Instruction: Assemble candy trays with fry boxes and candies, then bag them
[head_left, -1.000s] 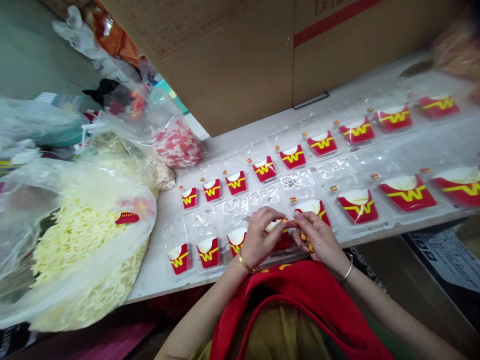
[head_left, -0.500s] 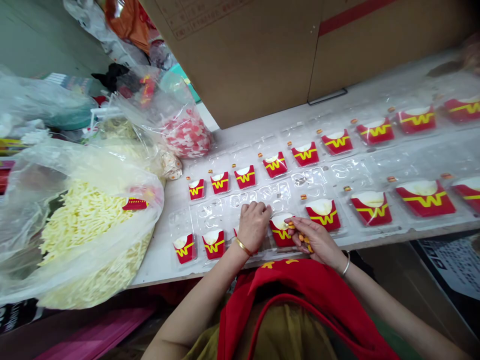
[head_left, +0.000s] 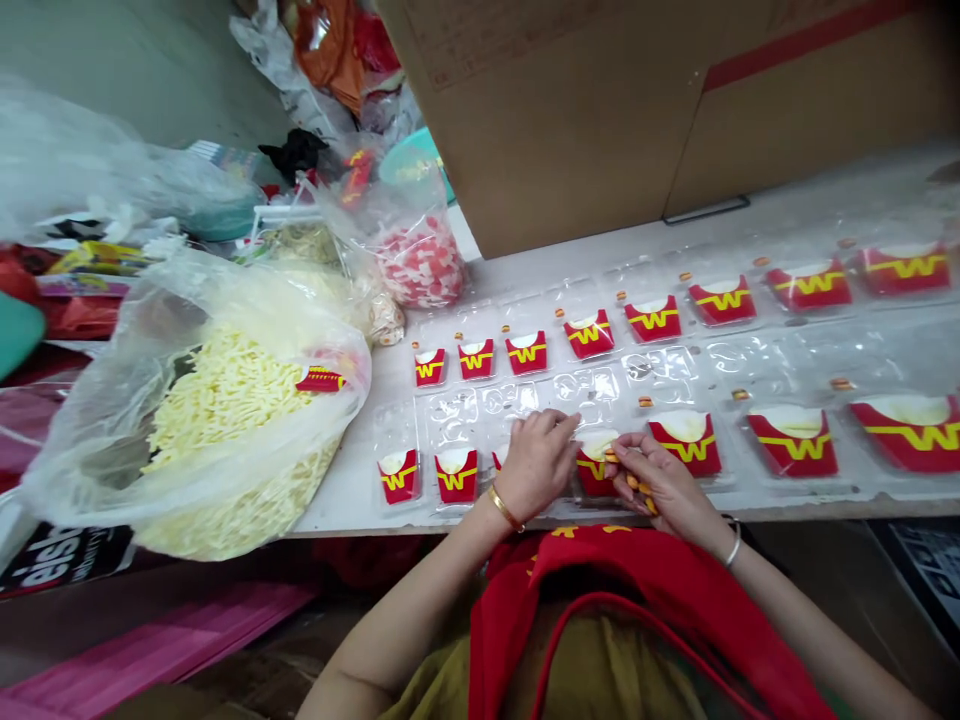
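Observation:
My right hand [head_left: 664,485] is closed around several tiny toy burgers [head_left: 636,484], with one pinched at the fingertips over a red toy fries box [head_left: 592,476] marked with a yellow W. That box lies in a clear plastic tray [head_left: 598,392]. Just left of it, my left hand [head_left: 538,455] rests on the trays with its fingers bent and drawn together; what lies under them is hidden. Another fries box is partly covered by this hand. To the right, a toy burger [head_left: 645,401] sits in a tray above its fries box [head_left: 685,443].
Two rows of trays with fries boxes run along the white table [head_left: 352,420]. At left lies an open bag of pale yellow toy fries [head_left: 232,400]. Behind it stands a bag of pink and white pieces [head_left: 421,262]. A large cardboard box [head_left: 570,130] borders the back.
The view has swung left, so the table's things appear farther right. My left hand's fingers now reach more toward the tray on the right. My right hand still holds the burgers.

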